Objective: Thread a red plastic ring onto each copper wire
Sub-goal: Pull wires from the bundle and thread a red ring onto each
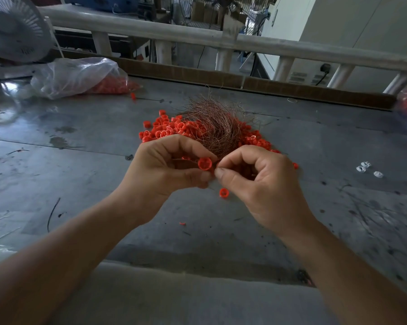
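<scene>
The left hand (169,165) pinches a red ring (205,164); the right hand (256,181) pinches thumb to forefinger beside it (on what, unclear). Copper wires (212,123) and a ring pile (165,130) lie just beyond both

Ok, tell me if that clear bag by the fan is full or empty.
Mostly empty: the clear bag lies slumped, red rings filling only its right end.

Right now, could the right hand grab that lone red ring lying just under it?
Probably yes: the lone ring lies on bare table beside the right hand, nothing between them. But its thumb and forefinger seem to pinch the end of the copper wires, so it must let go first.
</scene>
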A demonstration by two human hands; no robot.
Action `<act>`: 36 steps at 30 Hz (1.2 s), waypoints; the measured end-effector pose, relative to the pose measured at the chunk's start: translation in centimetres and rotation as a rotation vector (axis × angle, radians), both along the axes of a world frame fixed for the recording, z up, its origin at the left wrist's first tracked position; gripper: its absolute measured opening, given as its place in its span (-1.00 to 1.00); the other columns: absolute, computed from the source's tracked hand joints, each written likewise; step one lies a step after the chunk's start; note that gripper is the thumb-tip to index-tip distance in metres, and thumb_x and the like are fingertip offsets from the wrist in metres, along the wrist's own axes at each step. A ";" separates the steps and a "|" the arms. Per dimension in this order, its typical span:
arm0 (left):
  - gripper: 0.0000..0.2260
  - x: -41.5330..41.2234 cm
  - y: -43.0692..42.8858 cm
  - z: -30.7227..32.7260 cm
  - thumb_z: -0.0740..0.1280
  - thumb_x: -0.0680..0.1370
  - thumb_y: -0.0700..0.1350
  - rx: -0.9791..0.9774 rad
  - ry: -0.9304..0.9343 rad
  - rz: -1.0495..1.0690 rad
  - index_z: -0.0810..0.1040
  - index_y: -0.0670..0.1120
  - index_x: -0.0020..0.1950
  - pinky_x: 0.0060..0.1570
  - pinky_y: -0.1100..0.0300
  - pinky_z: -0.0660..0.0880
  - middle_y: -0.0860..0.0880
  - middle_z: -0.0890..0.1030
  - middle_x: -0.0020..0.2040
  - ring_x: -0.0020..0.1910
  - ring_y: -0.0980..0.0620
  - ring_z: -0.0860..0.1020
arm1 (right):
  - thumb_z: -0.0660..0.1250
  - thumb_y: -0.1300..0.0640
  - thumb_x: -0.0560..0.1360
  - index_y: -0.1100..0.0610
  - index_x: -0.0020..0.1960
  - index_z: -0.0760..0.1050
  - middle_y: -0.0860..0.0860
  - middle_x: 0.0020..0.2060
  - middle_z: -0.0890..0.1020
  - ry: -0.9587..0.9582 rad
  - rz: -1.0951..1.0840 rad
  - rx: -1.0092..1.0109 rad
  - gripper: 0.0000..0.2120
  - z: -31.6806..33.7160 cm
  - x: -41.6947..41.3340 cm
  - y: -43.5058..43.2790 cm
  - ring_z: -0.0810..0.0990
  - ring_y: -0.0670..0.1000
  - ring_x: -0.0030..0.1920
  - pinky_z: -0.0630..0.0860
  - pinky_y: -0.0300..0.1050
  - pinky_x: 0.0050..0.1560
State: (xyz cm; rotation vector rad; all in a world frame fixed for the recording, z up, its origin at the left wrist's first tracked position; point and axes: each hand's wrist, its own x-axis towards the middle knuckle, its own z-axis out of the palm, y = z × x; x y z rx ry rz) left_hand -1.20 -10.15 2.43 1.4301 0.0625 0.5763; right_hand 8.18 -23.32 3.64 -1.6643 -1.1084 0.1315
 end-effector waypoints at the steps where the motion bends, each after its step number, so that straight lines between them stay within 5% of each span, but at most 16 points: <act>1: -0.81 0.0 0.0 0.0 0.49 0.13 -0.21 -0.011 -0.005 0.001 0.65 -0.08 -0.29 -0.32 0.28 0.54 -0.09 0.66 -0.26 -0.31 0.02 0.63 | 0.39 0.17 0.34 0.02 -0.34 0.54 -0.17 -0.48 0.51 0.002 0.001 -0.001 -0.89 0.1 0.2 -0.1 0.45 -0.19 -0.45 0.31 -0.45 -0.42; 9: -0.75 -0.2 0.2 0.2 0.44 0.23 -0.26 -0.142 0.003 -0.142 0.68 -0.15 -0.11 -0.20 0.27 0.58 -0.12 0.69 -0.15 -0.18 0.00 0.66 | 0.42 0.29 0.37 0.08 -0.33 0.56 0.00 -0.43 0.60 0.073 0.034 -0.010 -0.83 0.9 0.8 -0.6 0.49 -0.16 -0.47 0.40 -0.40 -0.47; 27: -0.77 -0.2 0.4 0.2 0.39 0.22 -0.24 -0.189 0.009 -0.151 0.69 -0.13 -0.15 -0.25 0.29 0.57 -0.10 0.69 -0.17 -0.19 0.00 0.67 | 0.42 0.27 0.36 0.07 -0.32 0.57 -0.05 -0.41 0.62 0.088 0.051 -0.015 -0.86 0.9 0.8 -0.4 0.53 -0.13 -0.44 0.43 -0.37 -0.44; 33: -0.77 -0.1 0.5 0.3 0.39 0.24 -0.24 -0.223 -0.002 -0.204 0.69 -0.13 -0.14 -0.23 0.32 0.56 -0.08 0.69 -0.15 -0.19 0.05 0.66 | 0.30 0.24 0.29 0.00 -0.31 0.55 -0.17 -0.51 0.56 0.245 0.111 0.000 -0.84 1.2 0.9 -0.4 0.47 -0.25 -0.47 0.31 -0.48 -0.47; 36: -0.79 -0.2 0.5 0.3 0.38 0.27 -0.25 -0.245 -0.021 -0.265 0.69 -0.12 -0.14 -0.23 0.34 0.55 -0.09 0.69 -0.13 -0.18 0.06 0.66 | 0.35 0.40 0.33 0.09 -0.30 0.48 -0.10 -0.52 0.54 0.392 0.156 0.018 -0.77 1.3 0.9 -0.5 0.44 -0.20 -0.53 0.28 -0.45 -0.55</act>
